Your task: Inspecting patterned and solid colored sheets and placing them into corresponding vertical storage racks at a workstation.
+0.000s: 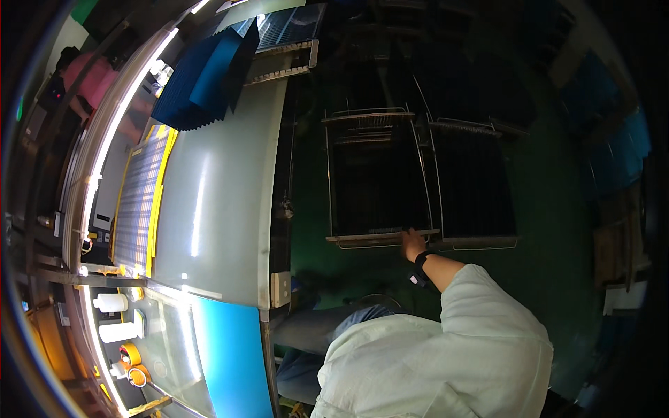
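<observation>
My right hand [413, 244], with a black band at the wrist, reaches out to a dark slotted rack [380, 240]. Its fingers close over the rack's near edge bar, close to the right corner. Thin wire rails run up the rack's sides, and its inside is too dark to make out fully. A second rack [481, 244] of the same kind stands just right of it. My left hand is out of view.
Along the left runs a grey worktable [223, 181] with a blue sheet [233, 348], a stack of dark blue panels [198, 80] and a yellow-edged striped panel [139, 202]. White bottles [120, 331] and tape rolls [130, 354] stand nearby. Another person [90, 80] is beyond.
</observation>
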Demonstrator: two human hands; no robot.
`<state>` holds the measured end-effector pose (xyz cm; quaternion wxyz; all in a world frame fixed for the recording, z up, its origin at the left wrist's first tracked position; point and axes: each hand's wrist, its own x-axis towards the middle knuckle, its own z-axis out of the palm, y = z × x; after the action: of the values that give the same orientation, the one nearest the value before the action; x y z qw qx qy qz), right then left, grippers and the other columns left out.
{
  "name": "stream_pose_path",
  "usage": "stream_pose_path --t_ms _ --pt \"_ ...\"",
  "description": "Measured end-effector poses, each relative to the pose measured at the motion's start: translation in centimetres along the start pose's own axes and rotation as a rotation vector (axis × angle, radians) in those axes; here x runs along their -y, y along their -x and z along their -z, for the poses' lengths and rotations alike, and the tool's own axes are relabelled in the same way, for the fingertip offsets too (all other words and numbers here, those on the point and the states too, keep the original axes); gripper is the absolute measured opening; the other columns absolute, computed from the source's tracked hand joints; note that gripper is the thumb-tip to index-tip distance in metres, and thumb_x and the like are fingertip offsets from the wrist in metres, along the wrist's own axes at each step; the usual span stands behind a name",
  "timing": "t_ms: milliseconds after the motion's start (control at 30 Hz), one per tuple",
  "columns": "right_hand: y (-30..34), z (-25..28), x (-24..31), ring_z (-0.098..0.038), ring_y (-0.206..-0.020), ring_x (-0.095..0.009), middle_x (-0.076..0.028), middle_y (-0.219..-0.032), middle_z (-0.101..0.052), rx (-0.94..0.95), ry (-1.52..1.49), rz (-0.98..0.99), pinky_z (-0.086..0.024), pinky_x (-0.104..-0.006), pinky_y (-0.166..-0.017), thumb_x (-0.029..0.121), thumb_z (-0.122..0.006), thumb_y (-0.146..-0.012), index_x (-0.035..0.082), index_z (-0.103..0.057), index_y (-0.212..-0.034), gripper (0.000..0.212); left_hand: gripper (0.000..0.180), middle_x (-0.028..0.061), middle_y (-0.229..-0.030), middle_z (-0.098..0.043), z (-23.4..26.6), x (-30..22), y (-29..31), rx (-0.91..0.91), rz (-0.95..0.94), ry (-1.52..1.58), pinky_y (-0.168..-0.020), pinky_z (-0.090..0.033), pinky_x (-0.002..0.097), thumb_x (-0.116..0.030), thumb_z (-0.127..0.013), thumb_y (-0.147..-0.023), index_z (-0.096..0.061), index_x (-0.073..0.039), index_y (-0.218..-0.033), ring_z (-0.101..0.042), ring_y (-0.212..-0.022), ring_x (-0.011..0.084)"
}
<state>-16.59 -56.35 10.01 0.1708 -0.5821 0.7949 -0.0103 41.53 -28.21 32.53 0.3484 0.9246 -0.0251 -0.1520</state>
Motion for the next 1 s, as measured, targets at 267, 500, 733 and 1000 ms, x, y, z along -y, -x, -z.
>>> stream_pose_path --t_ms 267,500,733,1000 --pt "-0.8 -3.0 -0.1 -0.055 -0.106 -0.033 -0.015 -0.110 -0.059 0.236 0.176 0.062 -0.045 -0.0468 -0.086 0.025 -0.055 -0.081 0.010 -0.060 -0.109 0.032 0.055 0.0147 -0.130 -0.046 0.1 -0.7 0.0 -0.023 -0.005 -0.035 -0.104 -0.028 0.0497 -0.037 -0.059 -0.084 -0.046 -0.005 -0.127 -0.043 -0.119 0.0345" --pt "-2.8 -1.9 1.3 -0.058 -0.106 -0.030 -0.014 -0.110 -0.063 0.493 0.137 -0.053 -0.046 -0.0415 -0.088 0.048 -0.055 -0.084 0.008 -0.065 -0.104 0.047 0.057 0.0156 -0.131 -0.045 0.1 -0.4 -0.2 -0.029 0.001 -0.054 -0.104 -0.028 0.0500 -0.037 -0.060 -0.083 -0.045 -0.005 -0.128 -0.041 -0.120 0.0352" --pt "-3.2 -3.2 1.5 -0.061 -0.100 -0.029 -0.014 -0.105 -0.065 0.366 0.085 -0.048 -0.048 -0.0413 -0.085 0.050 -0.054 -0.084 0.007 -0.067 -0.098 0.047 0.060 0.0164 -0.132 -0.043 0.3 -0.2 -0.1 -0.037 0.008 -0.072 -0.104 -0.027 0.0503 -0.037 -0.061 -0.082 -0.044 -0.005 -0.129 -0.040 -0.121 0.0360" --pt "-3.4 -4.5 1.3 -0.062 -0.095 -0.030 -0.013 -0.099 -0.066 0.372 0.093 -0.137 -0.049 -0.0415 -0.081 0.048 -0.056 -0.083 0.007 -0.069 -0.091 0.044 0.063 0.0174 -0.133 -0.042 0.1 -0.1 0.2 -0.039 0.005 -0.106 -0.104 -0.027 0.0506 -0.037 -0.062 -0.081 -0.043 -0.004 -0.130 -0.039 -0.122 0.0368"
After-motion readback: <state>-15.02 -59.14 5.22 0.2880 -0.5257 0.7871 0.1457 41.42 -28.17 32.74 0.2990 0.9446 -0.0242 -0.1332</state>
